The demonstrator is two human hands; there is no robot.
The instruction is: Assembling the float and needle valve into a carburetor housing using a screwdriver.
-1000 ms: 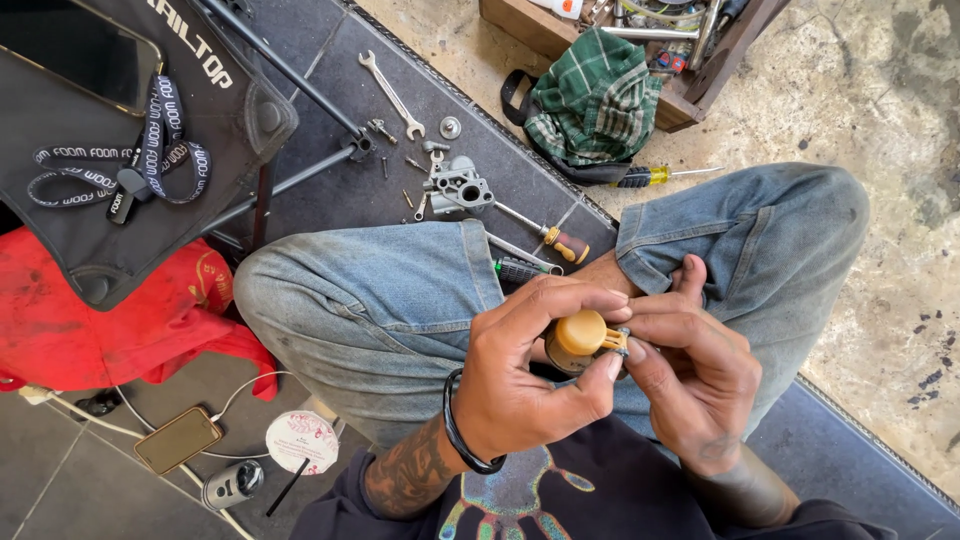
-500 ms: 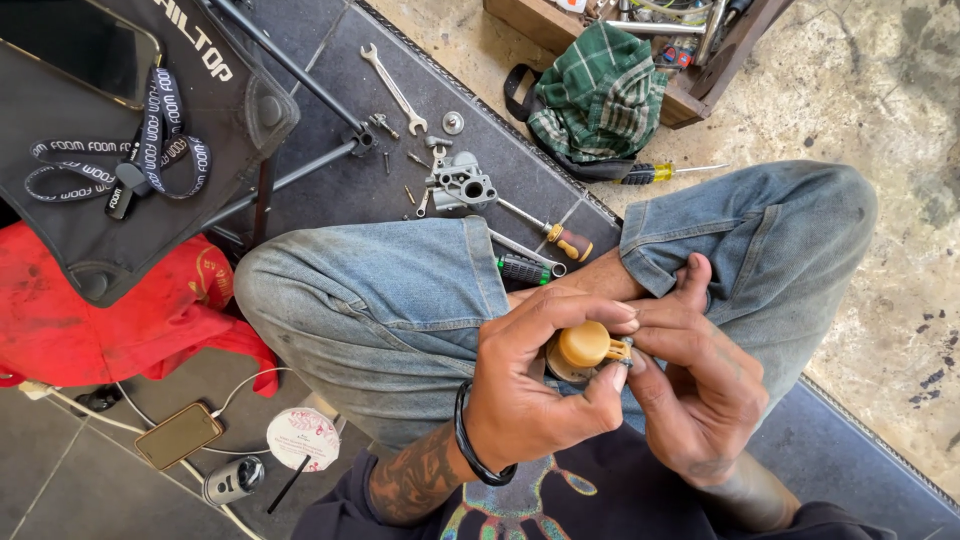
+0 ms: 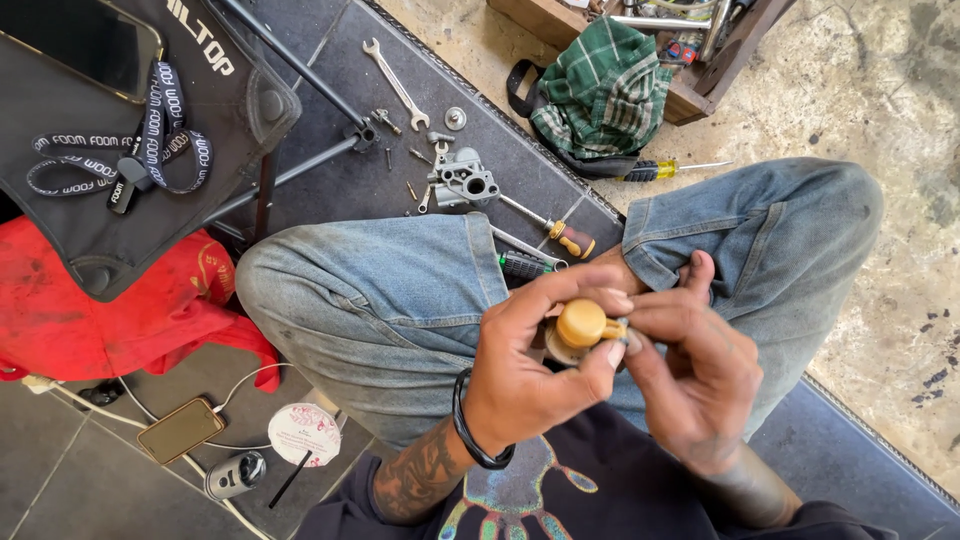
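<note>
Above the lap, between two raised knees in faded blue jeans [image 3: 390,290], a small tan rounded part [image 3: 581,323] is held by both hands.

- Left hand [image 3: 530,375]: closed around the tan part, thumb pressed against its near side, fingers curled over the top. A black band is worn at the wrist, and a tattoo is seen on the forearm.
- Right hand [image 3: 695,375]: fingertips pinched at the right side of the same part, where a small brass-coloured piece sticks out; whether that piece is joined to the part cannot be told.
- Tan part: domed, sitting on a paler round base, kept just above the left thigh.

Items laid on the dark mat [image 3: 340,185] beyond the knees:
- grey cast metal body [image 3: 462,182] with several holes, loose screws and a washer scattered near it;
- open-ended spanner [image 3: 396,82], lying aslant;
- screwdriver with a brown handle [image 3: 560,232], just beside the left knee;
- green-and-black handled tool [image 3: 525,264], partly hidden under the trouser leg.

Items further off:
- green checked cloth [image 3: 600,95], bunched against a wooden crate [image 3: 700,80];
- yellow-handled screwdriver [image 3: 665,168] on the concrete floor;
- black bag [image 3: 120,150] with a lanyard lying on it;
- red cloth [image 3: 110,310] under the bag;
- phone [image 3: 181,429] on a white cable, near a round white lid [image 3: 304,434].
</note>
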